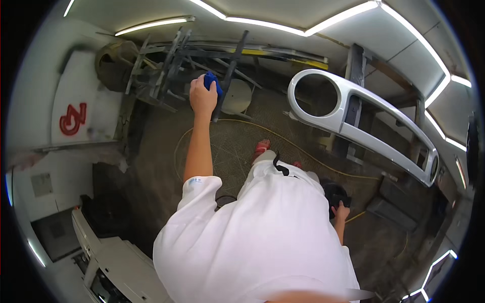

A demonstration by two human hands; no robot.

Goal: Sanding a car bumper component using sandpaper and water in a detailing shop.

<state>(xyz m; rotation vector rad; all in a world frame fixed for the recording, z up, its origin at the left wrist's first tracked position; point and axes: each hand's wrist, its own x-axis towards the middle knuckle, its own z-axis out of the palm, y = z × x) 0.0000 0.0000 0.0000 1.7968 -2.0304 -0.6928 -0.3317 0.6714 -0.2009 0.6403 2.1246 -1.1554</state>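
A crumpled blue cloth (213,84) is gripped in my left hand (203,99), which reaches forward on an outstretched arm. In the picture the cloth overlaps a dark metal stand (228,76); whether they touch I cannot tell. Down at my right side, my right hand (342,210) is closed on a black rounded object (334,194), whose kind is unclear. Ahead on the right, a glossy silver-grey panel (374,132), like a vehicle's front grille surround with round openings at its ends, is held up at an angle.
Metal frames (174,65) crowd the far wall beside a round stool (237,97). A yellow hose (303,147) curves across the dark floor. Dark boxes (391,204) sit at right. A pale vehicle body (124,267) stands lower left, below a white panel with red paint (83,113).
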